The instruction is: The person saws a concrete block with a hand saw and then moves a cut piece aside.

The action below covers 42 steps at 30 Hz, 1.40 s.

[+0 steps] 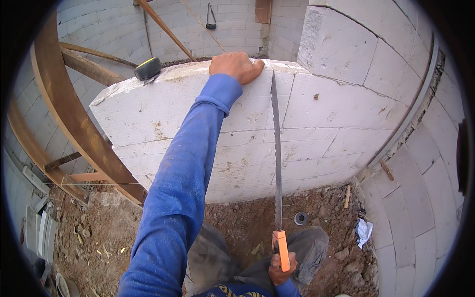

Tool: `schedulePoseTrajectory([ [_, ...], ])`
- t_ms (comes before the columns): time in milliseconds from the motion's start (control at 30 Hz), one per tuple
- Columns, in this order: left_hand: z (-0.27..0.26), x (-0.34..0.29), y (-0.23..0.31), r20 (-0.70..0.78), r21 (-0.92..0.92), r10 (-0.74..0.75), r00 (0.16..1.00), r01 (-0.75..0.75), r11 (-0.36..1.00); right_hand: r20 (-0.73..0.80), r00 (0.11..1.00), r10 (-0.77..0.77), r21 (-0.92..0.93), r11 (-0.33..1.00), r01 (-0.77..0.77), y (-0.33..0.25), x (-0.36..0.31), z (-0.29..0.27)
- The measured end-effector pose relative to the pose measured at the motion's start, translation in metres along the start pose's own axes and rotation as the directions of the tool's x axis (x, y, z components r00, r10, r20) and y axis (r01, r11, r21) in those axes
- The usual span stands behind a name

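Observation:
My right hand (283, 268) is wrapped round the orange handle of a handsaw (278, 173). Its long toothed blade points away from me, with the tip in a cut at the top edge of a white block wall (316, 106). Just left of the blade, my left hand (236, 68) grips the top of a white block (188, 106), its fingers curled over the edge and partly hidden, its thumb pointing right. A black and yellow tape measure (147, 69) lies on the wall top farther left.
Curved wooden beams (81, 123) stand at the left. Higher blocks (341, 47) rise at the right. On the dirt floor (94, 247) lie a grey ring-shaped roll (300, 218), a crumpled white wrapper (363, 232) and wood scraps. A black pouch (211, 24) hangs on the far wall.

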<state>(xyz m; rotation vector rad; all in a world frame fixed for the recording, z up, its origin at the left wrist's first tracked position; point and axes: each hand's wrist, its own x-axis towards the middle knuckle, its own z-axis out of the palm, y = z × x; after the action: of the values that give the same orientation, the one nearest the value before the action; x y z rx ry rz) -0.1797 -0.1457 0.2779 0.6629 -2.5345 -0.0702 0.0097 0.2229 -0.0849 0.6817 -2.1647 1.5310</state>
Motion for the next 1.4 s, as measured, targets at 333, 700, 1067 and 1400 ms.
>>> schedulePoseTrajectory([
  [333,0.017,0.004,-0.018,-0.028,0.054,0.024,0.999,-0.023,0.998,0.076,0.997,0.031,0.254,0.966,-0.049,-0.132,0.204,0.041],
  [700,0.019,0.004,-0.014,-0.022,0.063,0.02,1.0,-0.018,0.998,0.061,0.998,-0.002,0.268,0.963,-0.014,-0.115,0.224,0.055],
  [1067,0.007,0.004,-0.006,-0.008,0.063,0.011,1.0,-0.011,0.998,0.041,0.998,0.044,0.046,0.998,-0.045,-0.035,0.03,-0.009],
  [1400,0.016,0.001,-0.016,0.015,0.076,0.02,1.0,-0.021,0.997,0.129,0.99,0.052,0.197,0.977,-0.077,-0.122,0.194,0.026],
])
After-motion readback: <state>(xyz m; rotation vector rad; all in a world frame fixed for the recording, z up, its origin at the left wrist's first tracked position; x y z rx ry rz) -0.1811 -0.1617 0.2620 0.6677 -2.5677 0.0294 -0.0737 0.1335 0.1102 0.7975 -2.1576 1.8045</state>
